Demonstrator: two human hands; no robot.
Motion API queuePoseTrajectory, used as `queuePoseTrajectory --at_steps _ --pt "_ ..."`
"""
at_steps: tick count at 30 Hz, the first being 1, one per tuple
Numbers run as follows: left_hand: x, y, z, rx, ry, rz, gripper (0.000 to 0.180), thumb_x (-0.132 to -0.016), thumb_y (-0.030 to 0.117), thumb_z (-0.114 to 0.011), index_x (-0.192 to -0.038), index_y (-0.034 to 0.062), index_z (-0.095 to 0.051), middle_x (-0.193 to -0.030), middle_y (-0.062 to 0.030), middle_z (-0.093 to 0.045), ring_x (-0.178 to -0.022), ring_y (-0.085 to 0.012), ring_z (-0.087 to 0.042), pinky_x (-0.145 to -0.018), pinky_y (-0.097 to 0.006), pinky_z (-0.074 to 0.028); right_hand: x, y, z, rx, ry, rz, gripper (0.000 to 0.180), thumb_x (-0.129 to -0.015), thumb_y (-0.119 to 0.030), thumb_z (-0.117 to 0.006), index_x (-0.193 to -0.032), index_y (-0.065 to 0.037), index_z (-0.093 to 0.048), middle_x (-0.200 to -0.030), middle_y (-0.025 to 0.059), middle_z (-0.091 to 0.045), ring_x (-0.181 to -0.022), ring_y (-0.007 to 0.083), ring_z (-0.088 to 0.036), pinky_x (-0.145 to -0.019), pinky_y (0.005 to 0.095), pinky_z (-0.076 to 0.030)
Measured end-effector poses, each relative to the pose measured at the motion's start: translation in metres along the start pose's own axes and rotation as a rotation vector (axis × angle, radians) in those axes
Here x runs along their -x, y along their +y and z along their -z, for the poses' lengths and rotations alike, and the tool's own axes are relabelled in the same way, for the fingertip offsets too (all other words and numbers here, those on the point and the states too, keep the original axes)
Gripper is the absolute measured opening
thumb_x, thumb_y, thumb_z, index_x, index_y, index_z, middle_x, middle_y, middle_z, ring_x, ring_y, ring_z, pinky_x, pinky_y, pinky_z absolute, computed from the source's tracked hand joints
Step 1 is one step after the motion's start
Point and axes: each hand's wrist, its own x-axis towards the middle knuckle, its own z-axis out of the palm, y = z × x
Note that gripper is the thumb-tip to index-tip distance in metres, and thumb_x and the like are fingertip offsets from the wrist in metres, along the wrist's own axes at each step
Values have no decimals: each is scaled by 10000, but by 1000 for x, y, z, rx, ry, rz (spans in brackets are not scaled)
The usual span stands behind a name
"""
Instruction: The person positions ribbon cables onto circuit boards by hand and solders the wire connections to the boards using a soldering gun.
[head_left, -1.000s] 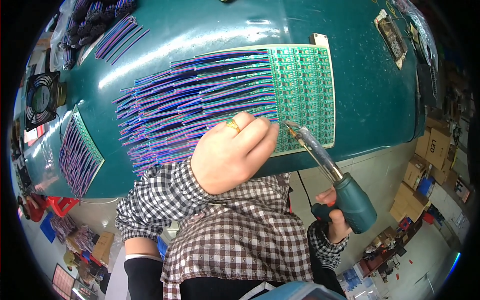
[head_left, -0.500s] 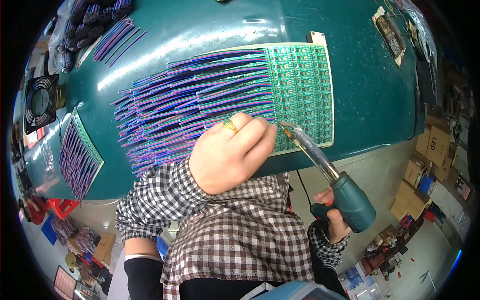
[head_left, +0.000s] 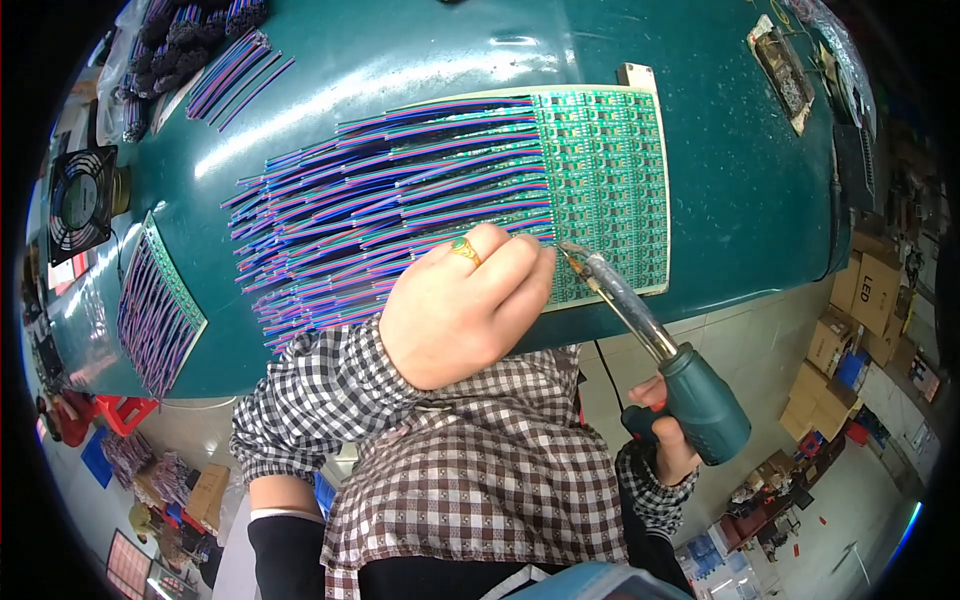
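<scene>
A sheet of small green circuit boards (head_left: pixel 605 170) lies on the table, and rows of multicoloured flat ribbon wires (head_left: pixel 400 190) run left from it. My left hand (head_left: pixel 465 305), wearing a ring, rests over the wires at the lower part of the sheet. Its fingers are curled closed; the tips and whatever they pinch are hidden beneath. In my right hand (head_left: pixel 672 440) is a green pistol-shaped soldering gun (head_left: pixel 705 405), gripped by its handle. The gun's tip reaches the sheet just right of my left fingertips, where a thin strand shows; contact is too small to tell.
On the green table (head_left: pixel 400 50) stands a black fan (head_left: pixel 83 203) at the left, near a smaller wired board panel (head_left: pixel 170 285). Loose ribbon wires (head_left: pixel 235 80) and bundled wires (head_left: pixel 180 45) lie back left. A dirty narrow tray (head_left: pixel 783 75) sits back right.
Both hands and the soldering gun stay almost in place. My left hand has shifted very slightly to the right.
</scene>
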Motion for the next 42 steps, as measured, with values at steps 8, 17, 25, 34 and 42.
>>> queuePoseTrajectory --at_steps 8,17,25,34,42 --pt "0 0 0 -14 2 -4 413 -677 68 -650 -1078 -27 -678 -994 -93 -592 -847 -223 -605 -692 -316 -536 3 1 2 31 -5 5 790 -719 -253 -902 -1261 107 -456 -882 182 -700 -830 284 -704 -799 426 -579" --pt "0 0 0 -15 3 -4 409 -684 65 -642 -1082 -23 -676 -992 -93 -589 -845 -225 -605 -694 -317 -538 -1 -3 -4 82 2 91 622 -861 -382 -711 -1151 147 -559 -885 153 -641 -805 278 -645 -748 391 -539" --pt "1 0 -1 5 -1 5 414 -684 70 -641 -1084 -33 -665 -985 -99 -588 -842 -235 -604 -706 -329 -541 1 -5 -2 86 -18 77 662 -867 -424 -703 -1186 137 -557 -936 176 -663 -853 285 -666 -754 382 -574" --pt "2 2 0 -34 4 -21 419 -696 66 -632 -1096 -54 -652 -1017 -121 -588 -863 -252 -609 -727 -338 -543 3 -12 -6 106 9 -11 692 -858 -453 -707 -1209 128 -571 -1007 203 -669 -911 301 -681 -761 364 -592" --pt "1 2 0 -14 17 -12 412 -699 67 -631 -1089 -62 -649 -1020 -132 -588 -865 -253 -610 -732 -340 -543 5 -5 -1 10 53 -45 793 -683 -345 -918 -1196 109 -520 -904 198 -710 -845 271 -719 -789 394 -593"
